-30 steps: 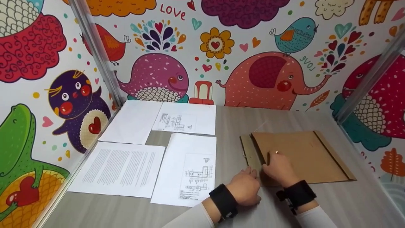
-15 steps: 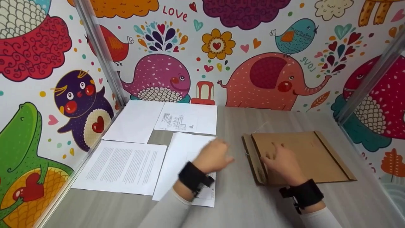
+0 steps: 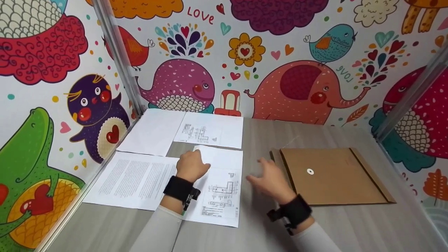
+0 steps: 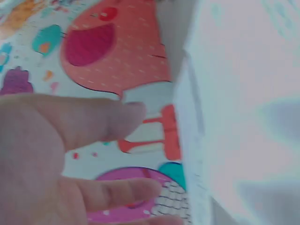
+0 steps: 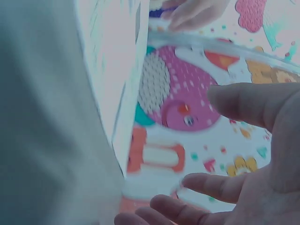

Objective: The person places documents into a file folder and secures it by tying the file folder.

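Observation:
My left hand [image 3: 190, 166] hovers at the left edge of the front drawing sheet [image 3: 224, 161], beside the text sheet [image 3: 119, 175]. In the left wrist view its thumb and fingers [image 4: 117, 192] are spread, with nothing between them. Whether they touch the paper I cannot tell. My right hand [image 3: 272, 179] is between that sheet and a brown kraft document envelope [image 3: 336, 182], fingers extended and holding nothing. The right wrist view shows its thumb and fingers [image 5: 215, 185] apart. A white round button [image 3: 310, 171] sits on the envelope, whose left flap is partly hidden by the right hand.
A blank white sheet [image 3: 150, 131] and another drawing sheet [image 3: 227, 129] lie at the back left of the grey table [image 3: 259, 217]. Walls printed with cartoon animals [image 3: 301, 94] and metal posts [image 3: 122, 63] enclose the table. A thin string [image 3: 292, 141] trails behind the envelope.
My left hand has left the envelope and moved left over the papers. The right hand has come off the envelope and shifted left, uncovering the white button.

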Demonstrator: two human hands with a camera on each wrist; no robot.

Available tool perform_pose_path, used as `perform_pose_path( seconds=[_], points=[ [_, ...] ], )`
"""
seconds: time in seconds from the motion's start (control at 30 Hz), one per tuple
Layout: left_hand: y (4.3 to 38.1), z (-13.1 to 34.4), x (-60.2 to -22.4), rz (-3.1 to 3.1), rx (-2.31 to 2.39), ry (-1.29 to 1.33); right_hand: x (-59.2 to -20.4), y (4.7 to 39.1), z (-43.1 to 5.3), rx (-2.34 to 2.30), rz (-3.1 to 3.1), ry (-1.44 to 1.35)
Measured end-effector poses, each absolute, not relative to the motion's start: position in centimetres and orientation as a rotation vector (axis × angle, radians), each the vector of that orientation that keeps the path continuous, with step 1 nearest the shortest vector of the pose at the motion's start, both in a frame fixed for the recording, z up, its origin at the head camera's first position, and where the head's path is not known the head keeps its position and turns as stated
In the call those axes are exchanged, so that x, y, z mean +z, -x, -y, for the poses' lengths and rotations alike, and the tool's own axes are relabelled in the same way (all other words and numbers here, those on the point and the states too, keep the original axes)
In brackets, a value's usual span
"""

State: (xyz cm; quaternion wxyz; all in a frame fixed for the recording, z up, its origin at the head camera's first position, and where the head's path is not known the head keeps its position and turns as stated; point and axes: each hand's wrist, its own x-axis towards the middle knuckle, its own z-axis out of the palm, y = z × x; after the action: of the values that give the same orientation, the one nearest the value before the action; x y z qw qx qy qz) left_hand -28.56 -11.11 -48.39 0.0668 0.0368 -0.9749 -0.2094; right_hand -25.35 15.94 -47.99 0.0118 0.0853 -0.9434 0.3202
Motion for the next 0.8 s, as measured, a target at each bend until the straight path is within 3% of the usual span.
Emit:
perform_pose_path(
  seconds=[0.27,0.8],
  points=[
    [29.9,12.3,-50.6,3.025,-0.655,-0.191,-51.3,24.9,-11.4,0.816,3.02,-0.376],
    [29.9,12.6,-51.4,3.046,-0.676,-0.216,-52.7,24.5,-10.7,0.601,3.039,-0.547]
  ],
)
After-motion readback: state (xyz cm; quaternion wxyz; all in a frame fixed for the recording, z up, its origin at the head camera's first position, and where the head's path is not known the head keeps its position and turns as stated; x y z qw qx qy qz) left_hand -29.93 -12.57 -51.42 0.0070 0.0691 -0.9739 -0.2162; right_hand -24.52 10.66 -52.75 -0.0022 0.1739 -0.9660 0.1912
